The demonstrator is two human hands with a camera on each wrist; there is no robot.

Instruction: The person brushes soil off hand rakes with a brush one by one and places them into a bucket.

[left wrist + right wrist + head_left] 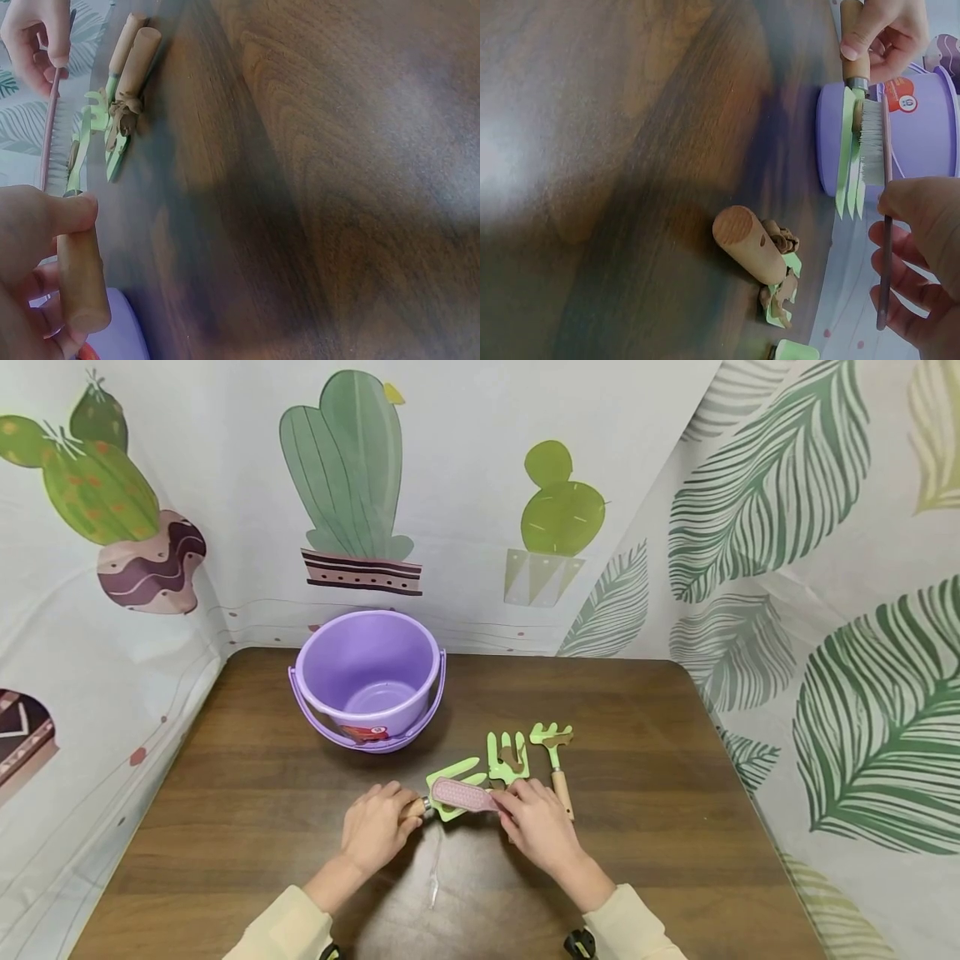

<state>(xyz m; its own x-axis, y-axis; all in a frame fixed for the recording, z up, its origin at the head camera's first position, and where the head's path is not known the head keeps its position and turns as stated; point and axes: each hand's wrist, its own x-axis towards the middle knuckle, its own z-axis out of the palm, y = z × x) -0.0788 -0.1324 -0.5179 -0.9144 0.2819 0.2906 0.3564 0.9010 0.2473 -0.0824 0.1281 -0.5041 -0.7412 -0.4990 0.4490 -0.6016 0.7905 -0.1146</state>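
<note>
My left hand grips the wooden handle of a green hand fork, its prongs pointing right in the head view. In my right hand is a pink brush, pinched by its handle, with white bristles facing the fork's head. The bristles lie against or very near the fork; which, I cannot tell. A brown smear shows on the fork beside the bristles. Just beyond my right hand, another green fork with brown clumps on it lies on the table.
A purple bucket with its handle lowered stands at the back left of the wooden table. A small green rake with a brown clump lies right of the forks. A thin clear strip is near the front. Patterned cloth hangs behind.
</note>
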